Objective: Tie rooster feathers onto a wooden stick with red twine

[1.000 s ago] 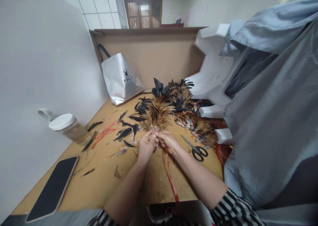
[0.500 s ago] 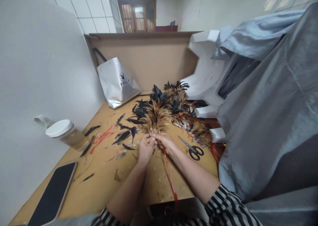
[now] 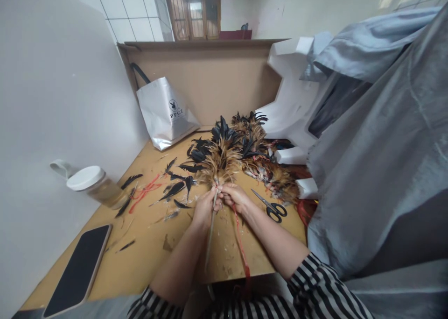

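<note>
At the table's middle, a bundle of brown and black feathers [image 3: 221,158] fans out away from me, its base between my hands. My left hand [image 3: 205,208] is closed around that base, where a thin pale stick [image 3: 209,246] runs back towards me. My right hand [image 3: 236,197] pinches at the same spot, its fingertips touching those of the left. From under the right hand a red ribbon [image 3: 241,242] hangs down over the front edge. The ribbon's upper end is hidden by the fingers. Black-handled scissors [image 3: 275,210] lie right of my right hand.
More feather bundles [image 3: 275,174] lie behind and to the right. Loose black feathers [image 3: 174,190] and red ribbon scraps [image 3: 144,195] are scattered left. A lidded cup [image 3: 101,188], a phone [image 3: 77,272], a silver bag [image 3: 166,113], white foam [image 3: 294,95] and grey cloth [image 3: 378,169] surround the table.
Both hands stay at the feather base, with the fingers slightly shifted. The pale stick now shows plainly below the left hand. The view has tilted a little.
</note>
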### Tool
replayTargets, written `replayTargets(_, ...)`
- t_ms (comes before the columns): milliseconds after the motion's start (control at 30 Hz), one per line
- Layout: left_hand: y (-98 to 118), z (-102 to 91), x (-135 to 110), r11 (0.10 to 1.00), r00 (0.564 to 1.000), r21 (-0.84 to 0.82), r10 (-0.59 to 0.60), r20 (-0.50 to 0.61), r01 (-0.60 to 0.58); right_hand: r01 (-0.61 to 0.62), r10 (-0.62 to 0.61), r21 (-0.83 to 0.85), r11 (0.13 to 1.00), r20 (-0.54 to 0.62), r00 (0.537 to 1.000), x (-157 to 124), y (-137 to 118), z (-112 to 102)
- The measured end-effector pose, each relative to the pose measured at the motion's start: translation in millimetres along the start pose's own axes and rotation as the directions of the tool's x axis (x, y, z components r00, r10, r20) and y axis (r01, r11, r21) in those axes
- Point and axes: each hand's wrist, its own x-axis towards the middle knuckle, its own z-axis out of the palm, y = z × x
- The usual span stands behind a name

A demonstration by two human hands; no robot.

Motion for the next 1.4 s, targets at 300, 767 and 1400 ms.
replayTargets(300, -2, -2.6, -1, 0.987, 0.996, 0.137, 0.088, -0.029, -0.083, 0.097, -0.177, -0.343, 0.934, -0.210, 0.962, 0, -3, 4)
replayTargets(767, 7, -8.0, 4, 0.999, 0.997, 0.039, 0.040, -0.061, -0.038, 0.136, -0.506, -0.824, 0.549, -0.199, 0.839, -3, -33, -69)
replayTargets(1400, 4, -7.1, 6, 1.000, 0.995, -0.020, 0.008, -0.100, -0.010, -0.404, -0.654, -0.870, 0.284, -0.484, 0.581, -8, -49, -110)
